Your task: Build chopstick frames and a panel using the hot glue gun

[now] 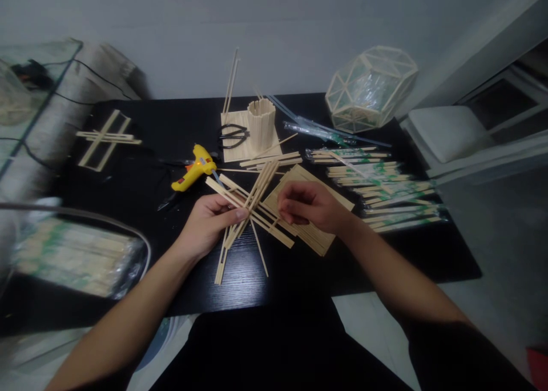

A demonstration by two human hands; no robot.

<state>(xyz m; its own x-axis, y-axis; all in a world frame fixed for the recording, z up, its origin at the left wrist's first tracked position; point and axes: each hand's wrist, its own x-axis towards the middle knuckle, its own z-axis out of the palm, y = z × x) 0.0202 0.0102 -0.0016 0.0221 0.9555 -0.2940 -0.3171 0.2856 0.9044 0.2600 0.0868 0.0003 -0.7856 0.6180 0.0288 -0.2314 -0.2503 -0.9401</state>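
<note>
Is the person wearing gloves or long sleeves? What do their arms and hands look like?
No gloves. The left hand and right hand are bare, no rings, watch or bracelets showing. The forearms are bare too; a black short sleeve seems to cover the right upper arm.

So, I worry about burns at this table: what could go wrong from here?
The hot glue gun shows an orange light and lies close to the left hand, so a reach might brush its nozzle. The stick bundle in that hand crosses loose sticks; shifting it could scatter them. The wrapped chopsticks lie near the table edge and could slide off.
</note>
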